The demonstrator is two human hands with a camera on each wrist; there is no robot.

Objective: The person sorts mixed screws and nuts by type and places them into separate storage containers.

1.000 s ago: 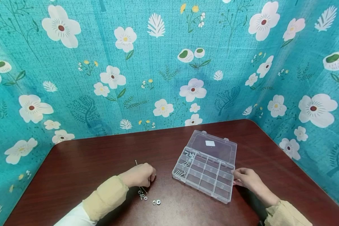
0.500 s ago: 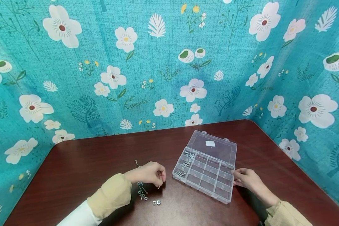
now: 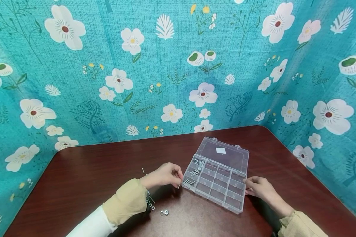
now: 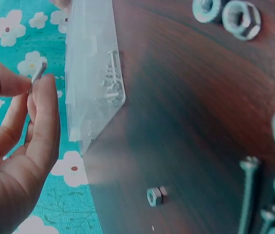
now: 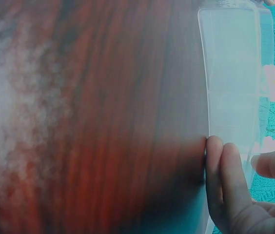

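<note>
A small metal screw [image 4: 39,71] is pinched between thumb and fingertip by the left grip [image 3: 166,175], one end being left exposed beyond the fingertips. Just to the right of this grip is set a clear compartment box [image 3: 218,194], whose right edge is held between the thumb and fingers of the right grip [image 3: 259,187]. By the box's left column, the one nearest the left grip, screws [image 3: 190,182] and other small metal pieces [image 3: 199,162] are contained. The lid [image 3: 232,159] is opened out beyond both grips, and a white label [image 3: 221,150] is borne on it. Nearer the wearer than the left grip, two ring-shaped pieces [image 3: 164,213] are placed side by side on the tabletop [image 3: 106,168]. Loose nuts and screws [image 3: 150,200] are partly covered by the left sleeve [image 3: 127,199], and another screw [image 3: 143,170] is seen to the left of that grip. Behind everything, a teal flowered cloth [image 3: 154,72] is hung.
</note>
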